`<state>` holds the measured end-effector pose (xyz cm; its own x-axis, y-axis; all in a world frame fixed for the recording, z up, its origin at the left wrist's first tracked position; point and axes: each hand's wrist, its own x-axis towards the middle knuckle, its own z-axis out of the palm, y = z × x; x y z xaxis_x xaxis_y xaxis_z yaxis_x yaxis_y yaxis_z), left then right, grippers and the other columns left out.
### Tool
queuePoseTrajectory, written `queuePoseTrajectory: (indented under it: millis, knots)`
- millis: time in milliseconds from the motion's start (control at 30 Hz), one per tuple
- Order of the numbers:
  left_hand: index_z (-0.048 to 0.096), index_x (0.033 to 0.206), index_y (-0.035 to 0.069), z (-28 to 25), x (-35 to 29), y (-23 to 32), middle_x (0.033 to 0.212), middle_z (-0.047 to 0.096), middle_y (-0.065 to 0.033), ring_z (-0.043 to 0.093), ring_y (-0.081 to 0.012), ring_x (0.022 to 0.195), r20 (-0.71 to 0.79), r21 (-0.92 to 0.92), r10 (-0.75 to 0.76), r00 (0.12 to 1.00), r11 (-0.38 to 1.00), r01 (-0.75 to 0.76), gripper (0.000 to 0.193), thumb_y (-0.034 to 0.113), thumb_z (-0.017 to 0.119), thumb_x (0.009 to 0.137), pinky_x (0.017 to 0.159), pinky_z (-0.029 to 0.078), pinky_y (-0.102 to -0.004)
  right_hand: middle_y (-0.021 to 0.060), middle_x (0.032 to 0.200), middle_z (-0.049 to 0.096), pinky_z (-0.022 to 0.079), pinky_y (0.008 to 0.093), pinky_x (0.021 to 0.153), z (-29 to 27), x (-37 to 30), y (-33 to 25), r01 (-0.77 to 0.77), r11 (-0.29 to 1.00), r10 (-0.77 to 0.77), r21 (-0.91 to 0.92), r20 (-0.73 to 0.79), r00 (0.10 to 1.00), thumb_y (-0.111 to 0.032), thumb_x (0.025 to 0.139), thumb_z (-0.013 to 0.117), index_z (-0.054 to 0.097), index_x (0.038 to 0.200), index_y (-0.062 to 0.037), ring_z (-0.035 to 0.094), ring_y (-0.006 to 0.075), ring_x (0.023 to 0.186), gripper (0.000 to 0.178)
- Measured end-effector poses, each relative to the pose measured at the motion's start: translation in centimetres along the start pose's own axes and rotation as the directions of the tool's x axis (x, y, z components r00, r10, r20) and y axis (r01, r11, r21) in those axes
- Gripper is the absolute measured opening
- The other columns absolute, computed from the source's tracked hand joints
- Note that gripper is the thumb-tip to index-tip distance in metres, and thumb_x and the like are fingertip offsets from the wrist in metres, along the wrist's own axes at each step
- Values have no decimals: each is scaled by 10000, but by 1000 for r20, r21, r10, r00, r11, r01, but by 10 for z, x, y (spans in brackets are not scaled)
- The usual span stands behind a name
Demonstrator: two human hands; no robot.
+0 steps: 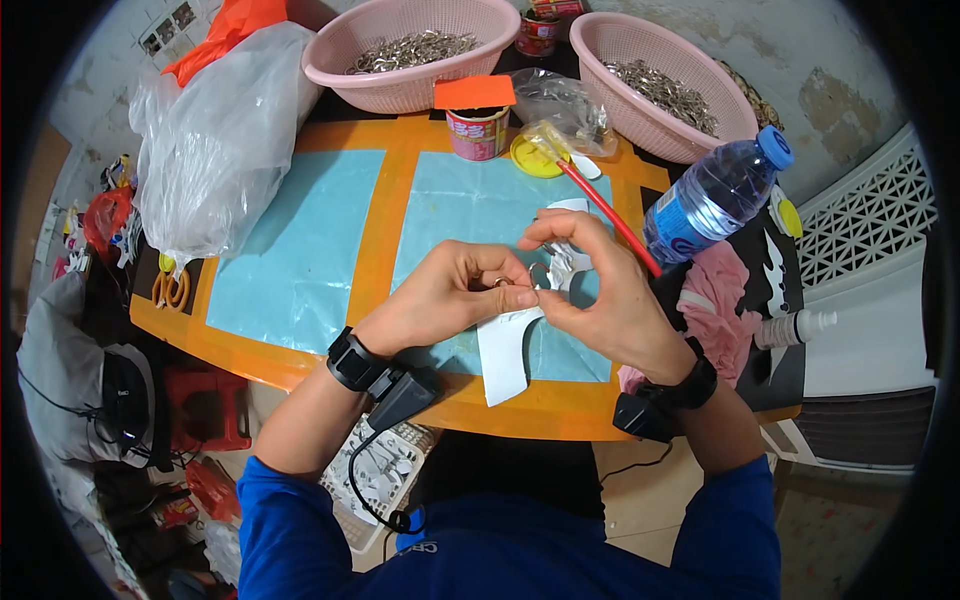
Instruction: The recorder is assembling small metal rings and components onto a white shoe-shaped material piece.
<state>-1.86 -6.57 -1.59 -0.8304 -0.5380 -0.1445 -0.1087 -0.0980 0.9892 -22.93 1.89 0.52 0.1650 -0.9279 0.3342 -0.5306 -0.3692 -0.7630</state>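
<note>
Over the front middle of the table, my two hands meet fingertip to fingertip. My left hand (pixel 445 292) is closed, its thumb and forefinger pinching a flat white cut-out piece (pixel 503 365) that hangs down toward the table's edge. Between the fingertips shows a small metal ring (pixel 539 272). My right hand (pixel 615 300) curls round the ring, thumb and forefinger closing on it; its exact grip is partly hidden. Beyond the fingers, a crinkled white part (pixel 566 262) shows, and I cannot tell whether it joins the cut-out piece.
Pink baskets of metal hooks (pixel 425 82) (pixel 655 130) stand at the back. Nearby are a tub (pixel 478 135), yellow lid (pixel 537 158), red-handled brush (pixel 610 215) and water bottle (pixel 705 200). A plastic bag (pixel 215 150), scissors (pixel 172 288) and pink cloth (pixel 715 305) lie toward the sides.
</note>
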Motion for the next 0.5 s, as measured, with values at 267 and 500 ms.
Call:
queuePoseTrajectory:
  millis: [267, 500]
  knots:
    - [689, 1003, 38, -2, 1, -4, 775, 565, 98, 423, 9, 673, 34, -20, 75, 997, 997, -75, 166, 201, 713, 1025, 575, 320, -208, 120, 1288, 654, 456, 405, 1106, -12, 3, 16, -27, 983, 7, 181, 113, 994, -82, 868, 783, 645, 1245, -42, 475, 315, 1449, 403]
    - [632, 987, 31, 3, -3, -1, 772, 507, 89, 410, -9, 690, -50, 79, 58, 997, 995, -54, 175, 192, 639, 1055, 587, 340, -221, 97, 1197, 668, 464, 396, 1064, -13, 6, 18, -44, 972, 17, 232, 117, 993, -128, 927, 750, 642, 1246, -31, 585, 257, 1278, 351]
